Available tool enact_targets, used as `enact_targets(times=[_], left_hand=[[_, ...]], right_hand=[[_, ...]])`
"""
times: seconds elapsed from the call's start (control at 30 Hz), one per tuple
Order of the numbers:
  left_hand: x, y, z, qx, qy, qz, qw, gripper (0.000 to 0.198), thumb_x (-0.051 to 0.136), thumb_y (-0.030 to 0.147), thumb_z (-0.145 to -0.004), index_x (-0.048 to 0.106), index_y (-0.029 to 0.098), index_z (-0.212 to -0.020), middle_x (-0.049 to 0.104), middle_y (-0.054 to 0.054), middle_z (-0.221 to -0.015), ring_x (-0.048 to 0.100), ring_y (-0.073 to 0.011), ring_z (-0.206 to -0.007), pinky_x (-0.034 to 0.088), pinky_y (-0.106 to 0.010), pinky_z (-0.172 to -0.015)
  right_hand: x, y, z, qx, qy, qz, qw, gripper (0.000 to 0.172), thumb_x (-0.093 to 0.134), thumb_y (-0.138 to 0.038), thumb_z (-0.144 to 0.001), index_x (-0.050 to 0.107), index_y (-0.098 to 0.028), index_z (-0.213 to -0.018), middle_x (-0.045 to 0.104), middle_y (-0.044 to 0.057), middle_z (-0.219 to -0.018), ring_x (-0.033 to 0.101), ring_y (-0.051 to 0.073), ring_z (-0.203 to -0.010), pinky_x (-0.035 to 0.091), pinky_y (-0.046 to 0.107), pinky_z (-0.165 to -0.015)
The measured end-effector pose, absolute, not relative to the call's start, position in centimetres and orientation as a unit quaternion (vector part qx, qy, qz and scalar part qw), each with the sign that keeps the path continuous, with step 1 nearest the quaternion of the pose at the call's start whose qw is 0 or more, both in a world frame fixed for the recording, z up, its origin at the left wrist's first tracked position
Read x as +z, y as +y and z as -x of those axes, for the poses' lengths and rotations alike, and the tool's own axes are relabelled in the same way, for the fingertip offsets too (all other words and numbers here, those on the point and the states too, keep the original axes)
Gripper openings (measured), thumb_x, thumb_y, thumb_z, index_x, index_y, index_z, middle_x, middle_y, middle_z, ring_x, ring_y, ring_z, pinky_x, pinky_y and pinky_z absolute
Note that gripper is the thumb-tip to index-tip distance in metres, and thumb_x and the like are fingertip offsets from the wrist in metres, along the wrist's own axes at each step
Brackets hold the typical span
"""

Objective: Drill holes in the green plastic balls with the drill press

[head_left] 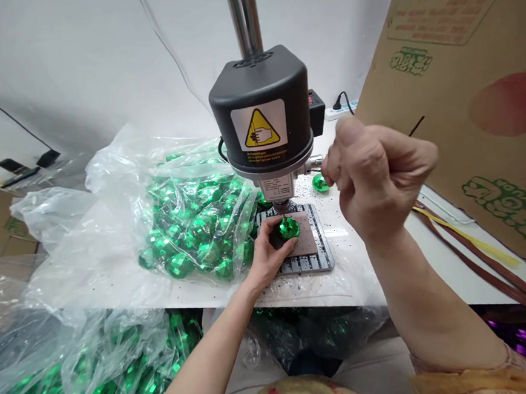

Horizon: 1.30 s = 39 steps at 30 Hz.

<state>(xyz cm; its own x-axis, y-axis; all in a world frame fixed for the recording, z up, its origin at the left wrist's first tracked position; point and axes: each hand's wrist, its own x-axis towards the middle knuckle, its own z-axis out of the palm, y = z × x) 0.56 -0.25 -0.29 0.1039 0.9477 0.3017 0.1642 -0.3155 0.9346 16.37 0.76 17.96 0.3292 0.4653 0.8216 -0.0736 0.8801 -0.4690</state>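
My left hand [269, 248] pinches a shiny green faceted ball [289, 228] between thumb and fingers. The ball rests on a flat pinkish-brown board [309, 242] over the slotted metal base [326, 259] of a small drill press [261, 118]. Just above the ball is the chuck [281, 207], its bit reaching down to the ball's top; whether it has entered cannot be made out. To the right of the machine head, my right hand [374, 170] is closed around the feed lever, most of which the fingers hide.
A clear bag of green faceted balls [192, 221] lies left of the base, with another bag [98, 368] below the table edge. One loose ball [321, 183] sits behind the base. A large cardboard box [475, 113] stands right, near brown straps [491, 270]. Dark crumbs dot the tabletop.
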Motion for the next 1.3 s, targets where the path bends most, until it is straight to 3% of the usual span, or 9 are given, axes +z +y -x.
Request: enact_targets(times=[0.47, 0.77, 1.07, 1.3], left_hand=[[0.0, -0.5, -0.5, 0.503, 0.436, -0.644, 0.376, 0.049, 0.077, 0.033, -0.080, 0.055, 0.022, -0.122, 0.061, -0.008, -0.122, 0.058, -0.0239, -0.118, 0.044, -0.042, -0.108], [0.1, -0.7, -0.7, 0.505, 0.441, -0.644, 0.367, 0.048, 0.078, 0.032, -0.080, 0.055, 0.023, -0.122, 0.061, -0.008, -0.122, 0.058, -0.0232, -0.117, 0.045, -0.041, -0.106], [-0.2, -0.6, -0.7, 0.509, 0.434, -0.642, 0.374, 0.049, 0.077, 0.034, -0.080, 0.054, 0.023, -0.122, 0.061, -0.008, -0.123, 0.059, -0.0233, -0.118, 0.044, -0.041, -0.108], [-0.2, -0.5, -0.7, 0.512, 0.433, -0.643, 0.370, 0.049, 0.078, 0.033, -0.080, 0.055, 0.023, -0.122, 0.061, -0.007, -0.123, 0.058, -0.0233, -0.118, 0.044, -0.041, -0.108]], right_hand=[[15.4, 0.4, -16.3, 0.098, -0.564, 0.197, 0.796, 0.052, 0.060, -0.026, -0.089, 0.028, -0.020, -0.048, 0.024, -0.005, -0.044, 0.026, 0.007, -0.040, 0.026, 0.033, -0.043], [14.5, 0.9, -16.4, 0.050, -0.566, 0.126, 0.813, 0.051, 0.060, -0.010, -0.082, 0.024, -0.018, -0.048, 0.022, -0.007, -0.043, 0.026, 0.004, -0.038, 0.025, 0.027, -0.040], [13.6, 1.3, -16.7, 0.027, -0.588, 0.118, 0.800, 0.052, 0.059, -0.017, -0.084, 0.016, -0.018, -0.055, 0.022, -0.006, -0.047, 0.023, 0.004, -0.040, 0.025, 0.028, -0.039], [12.6, 1.8, -17.0, 0.001, -0.615, 0.072, 0.786, 0.048, 0.058, -0.001, -0.075, 0.018, -0.019, -0.055, 0.027, -0.007, -0.050, 0.029, 0.004, -0.039, 0.030, 0.026, -0.039]])
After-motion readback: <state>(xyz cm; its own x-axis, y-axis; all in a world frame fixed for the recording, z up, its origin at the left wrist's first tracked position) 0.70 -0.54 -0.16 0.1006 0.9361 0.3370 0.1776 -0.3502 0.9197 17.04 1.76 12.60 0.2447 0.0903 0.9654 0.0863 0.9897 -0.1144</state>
